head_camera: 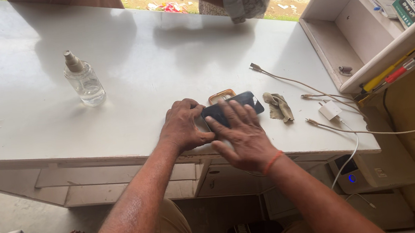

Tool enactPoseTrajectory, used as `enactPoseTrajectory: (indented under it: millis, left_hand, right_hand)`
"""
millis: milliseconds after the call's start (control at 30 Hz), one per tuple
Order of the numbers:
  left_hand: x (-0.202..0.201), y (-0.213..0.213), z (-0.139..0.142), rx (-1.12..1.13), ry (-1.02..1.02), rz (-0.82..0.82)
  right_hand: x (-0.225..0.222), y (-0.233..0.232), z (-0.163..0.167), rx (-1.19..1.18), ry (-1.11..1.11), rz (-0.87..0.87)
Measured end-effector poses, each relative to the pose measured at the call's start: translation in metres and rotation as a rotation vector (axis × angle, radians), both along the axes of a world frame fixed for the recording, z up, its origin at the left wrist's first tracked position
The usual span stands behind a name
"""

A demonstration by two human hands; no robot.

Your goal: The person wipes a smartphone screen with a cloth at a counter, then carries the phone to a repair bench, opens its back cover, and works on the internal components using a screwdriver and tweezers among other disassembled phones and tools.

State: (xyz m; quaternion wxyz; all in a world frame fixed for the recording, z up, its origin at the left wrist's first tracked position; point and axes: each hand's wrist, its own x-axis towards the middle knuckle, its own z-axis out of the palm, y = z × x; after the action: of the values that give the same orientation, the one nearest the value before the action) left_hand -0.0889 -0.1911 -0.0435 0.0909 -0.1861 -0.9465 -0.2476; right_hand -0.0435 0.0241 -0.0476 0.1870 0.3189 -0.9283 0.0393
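Glossy dark-glass phone [239, 104], clear plastic spray bottle [84, 80], crumpled matt cloth [278, 105], smooth semi-gloss white counter [160, 50].
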Motion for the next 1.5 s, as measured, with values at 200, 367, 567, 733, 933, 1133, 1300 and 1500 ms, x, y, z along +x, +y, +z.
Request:
enactPoseTrajectory:
  millis: [200, 367, 567, 733, 933, 1133, 1300, 1500]
  left_hand:
    - [0.005, 0.001, 0.009, 0.021, -0.11, 0.018]
    - [0.006, -0.001, 0.014, 0.034, -0.067, 0.012]
    - [0.01, 0.001, 0.013, 0.075, -0.065, -0.002]
    - [0.011, -0.001, 0.016, 0.146, -0.092, -0.004]
    - [0.005, 0.001, 0.007, 0.181, -0.063, -0.01]
    - [0.002, 0.001, 0.0, 0.134, -0.07, 0.007]
    - [-0.001, 0.001, -0.003, 0.158, -0.051, -0.002]
    - [-0.004, 0.0, -0.008, 0.199, -0.095, 0.042]
  right_hand:
    - [-0.029, 0.029, 0.005, -0.032, -0.076, -0.183]
    - [-0.045, 0.072, 0.032, -0.014, -0.083, -0.239]
    - [-0.06, 0.038, 0.063, 0.041, -0.355, -0.116]
    - [-0.05, 0.028, 0.075, 0.007, -0.128, -0.049]
    - [-0.035, 0.026, 0.062, -0.048, 0.103, -0.07]
    - [-0.034, 0.021, 0.06, -0.045, 0.082, -0.144]
    - [-0.036, 0.017, 0.059, -0.113, -0.016, -0.198]
    - [-0.023, 0.013, 0.044, -0.384, -0.178, -0.352]
